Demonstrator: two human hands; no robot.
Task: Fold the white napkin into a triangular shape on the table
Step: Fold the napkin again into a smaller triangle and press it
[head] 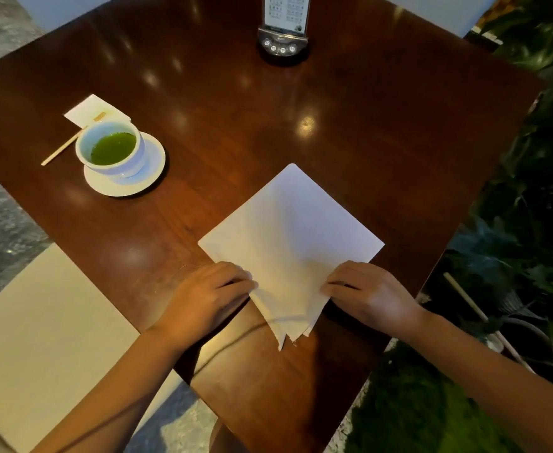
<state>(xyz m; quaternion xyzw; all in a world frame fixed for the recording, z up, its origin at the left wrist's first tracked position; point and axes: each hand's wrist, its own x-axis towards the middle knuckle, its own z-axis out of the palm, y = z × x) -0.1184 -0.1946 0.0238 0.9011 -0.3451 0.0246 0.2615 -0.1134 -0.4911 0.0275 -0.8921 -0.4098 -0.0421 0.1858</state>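
Each grip pinches an edge of the white napkin point(288, 237), left hand point(208, 297) and right hand point(371, 294) either side of its near corner on the desk point(350, 125); soft, light layered cloth, likely best taken by that loose corner.

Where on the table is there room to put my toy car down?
The widest bare patch of the dark wooden table lies between the white cup of green tea, the black call-button stand and the white napkin. The near corner is crowded: left hand and right hand are on the napkin.
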